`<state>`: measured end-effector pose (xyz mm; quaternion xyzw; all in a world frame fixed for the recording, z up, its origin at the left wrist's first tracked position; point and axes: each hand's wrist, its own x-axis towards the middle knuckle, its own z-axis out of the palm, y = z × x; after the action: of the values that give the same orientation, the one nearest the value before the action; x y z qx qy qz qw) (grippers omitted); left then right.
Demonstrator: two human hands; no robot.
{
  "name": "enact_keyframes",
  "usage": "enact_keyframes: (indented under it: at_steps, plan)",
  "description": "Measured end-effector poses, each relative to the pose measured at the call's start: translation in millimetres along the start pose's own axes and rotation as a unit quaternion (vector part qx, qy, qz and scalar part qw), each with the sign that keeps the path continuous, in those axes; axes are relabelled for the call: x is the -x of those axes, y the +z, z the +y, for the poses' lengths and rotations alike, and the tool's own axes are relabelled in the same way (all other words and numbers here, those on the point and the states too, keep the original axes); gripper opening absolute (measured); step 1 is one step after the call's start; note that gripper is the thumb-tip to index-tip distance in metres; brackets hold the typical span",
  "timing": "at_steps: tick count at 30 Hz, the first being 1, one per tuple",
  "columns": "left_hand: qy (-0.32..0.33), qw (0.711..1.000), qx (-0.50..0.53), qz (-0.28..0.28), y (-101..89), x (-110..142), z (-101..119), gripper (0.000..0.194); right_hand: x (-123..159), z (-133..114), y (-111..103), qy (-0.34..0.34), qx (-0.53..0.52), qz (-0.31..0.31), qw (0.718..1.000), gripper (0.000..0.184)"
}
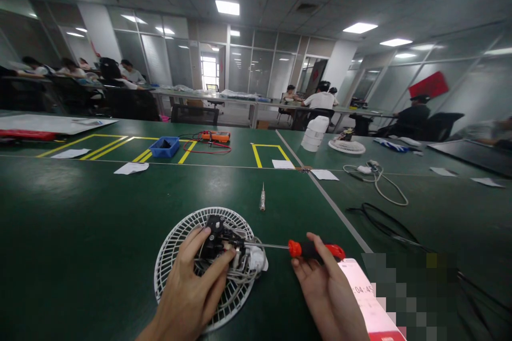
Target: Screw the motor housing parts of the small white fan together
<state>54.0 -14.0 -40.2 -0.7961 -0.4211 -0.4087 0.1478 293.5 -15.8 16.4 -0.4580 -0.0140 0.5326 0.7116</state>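
Observation:
My left hand [194, 279] is closed around a small black motor assembly [216, 224], thumb and fingers pressing on its sides. The motor rests on a round white fan grille [170, 248], with a coiled grey-white cord [244, 275] and a white plug [257, 259] beside it. In my right hand [330, 290] is a red-and-black screwdriver [306, 249], gripped by its handle between thumb and fingers. Its shaft lies almost level and points left into the motor's side; the tip's exact contact is hidden. A small clear-handled screwdriver [262, 200] lies on the green table [100, 224] farther off.
A lit phone [366, 293] lies by my right wrist. Farther back are a blue bin [165, 147], an orange multimeter [216, 136], a white cylinder [315, 133] and another fan grille [347, 145]. Cables [390, 224] lie on the right. Several people sit at tables beyond.

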Motion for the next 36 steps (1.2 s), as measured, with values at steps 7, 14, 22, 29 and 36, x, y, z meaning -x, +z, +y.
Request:
enact_keyframes:
  at_steps: [7,14,22,29,36]
  plan:
    - [-0.006,1.000,0.011,0.025,0.5,2.4,0.3,0.030,-1.7,-2.9,-4.5,-0.017,-0.040,-0.025,0.999,0.044]
    - [-0.031,0.998,0.006,0.048,-0.2,-4.4,7.1,0.017,-0.7,2.0,-3.3,-0.023,-0.007,-0.033,0.999,0.054]
    - [-0.031,0.999,0.009,0.031,-0.4,-3.6,6.2,0.022,-0.9,0.8,-4.1,-0.020,-0.024,-0.045,0.998,0.053]
    - [-0.034,0.999,-0.006,0.033,1.4,-3.3,5.0,0.027,4.5,-0.4,-1.3,-0.035,0.010,-0.049,0.998,0.069]
    - [-0.108,0.986,0.069,0.103,4.1,-1.0,7.1,0.061,4.4,-3.6,-1.9,-0.018,-0.017,-0.049,0.998,0.056]
